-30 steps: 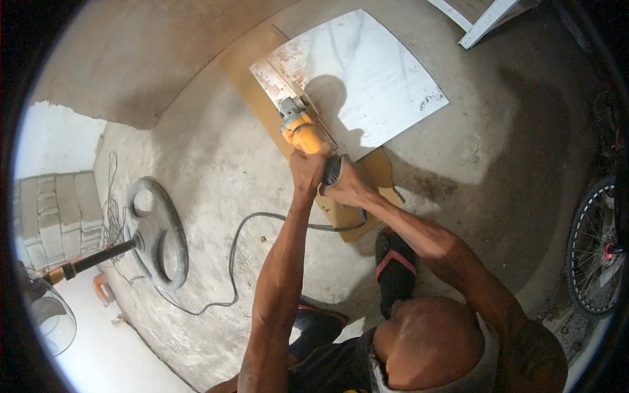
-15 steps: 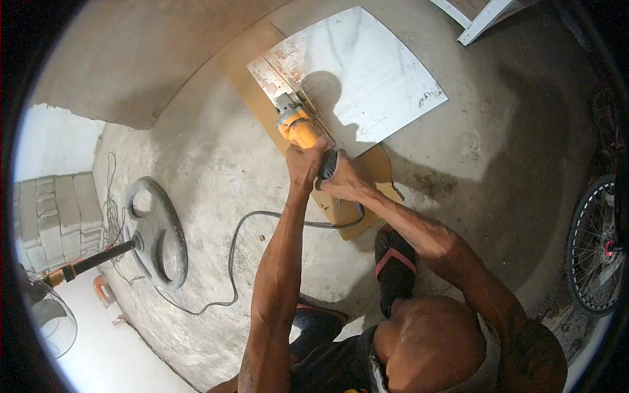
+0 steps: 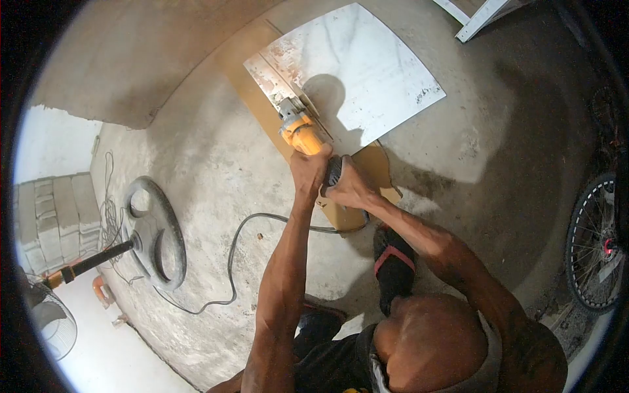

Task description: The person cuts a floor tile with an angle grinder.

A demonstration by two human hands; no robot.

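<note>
A yellow angle grinder [image 3: 303, 135] rests its metal head at the left part of a white marbled tile [image 3: 380, 65]. My left hand [image 3: 309, 171] is closed around the grinder's yellow body. Wrapped round its black rear handle is my right hand [image 3: 352, 185]. A straight line runs along the tile near its left edge, with reddish-brown dust around it. The grinder's disc is hard to make out. Brown cardboard [image 3: 373, 167] lies beneath the tile. From the tool, a dark power cord [image 3: 252, 219] trails left over the floor.
On the left, a fan [image 3: 56, 327] has a round grey base [image 3: 157, 229], with loose wire and stacked blocks [image 3: 56, 209] near the wall. A bicycle wheel [image 3: 576, 262] stands at right. A white frame leg [image 3: 481, 19] is at top right. My sandalled foot [image 3: 395, 262] is near the cardboard.
The grinder and both hands have shifted slightly toward me and to the right along the line on the tile. Both hands keep their grip.
</note>
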